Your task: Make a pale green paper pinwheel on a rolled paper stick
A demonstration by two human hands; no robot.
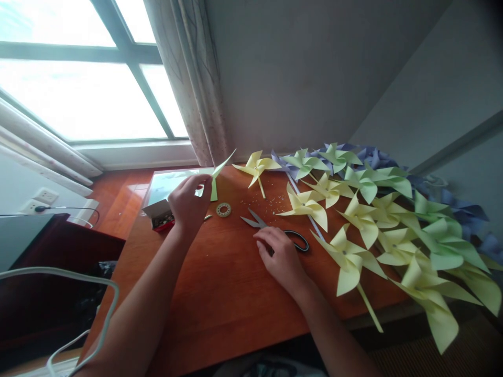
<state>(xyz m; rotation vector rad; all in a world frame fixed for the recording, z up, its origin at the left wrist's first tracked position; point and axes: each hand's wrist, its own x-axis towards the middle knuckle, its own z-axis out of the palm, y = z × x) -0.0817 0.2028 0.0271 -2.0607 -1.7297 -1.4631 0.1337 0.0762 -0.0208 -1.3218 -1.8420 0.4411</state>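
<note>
My left hand is raised over the far left part of the table, fingers pinched on a piece of light green paper. The paper stands upright and is seen nearly edge-on, so its full shape does not show. My right hand hovers or rests over the scissors, its fingers loosely bent and the thumb apart from them. The scissors lie with blades spread and one black handle loop showing beyond my hand. A roll of tape is between my hands. By my left wrist sits a small open box.
Yellow pinwheels and green pinwheels on sticks crowd the right side, with purple ones behind. A lone yellow pinwheel lies at the back. Small scraps dot the wooden table. A white cable loops at left.
</note>
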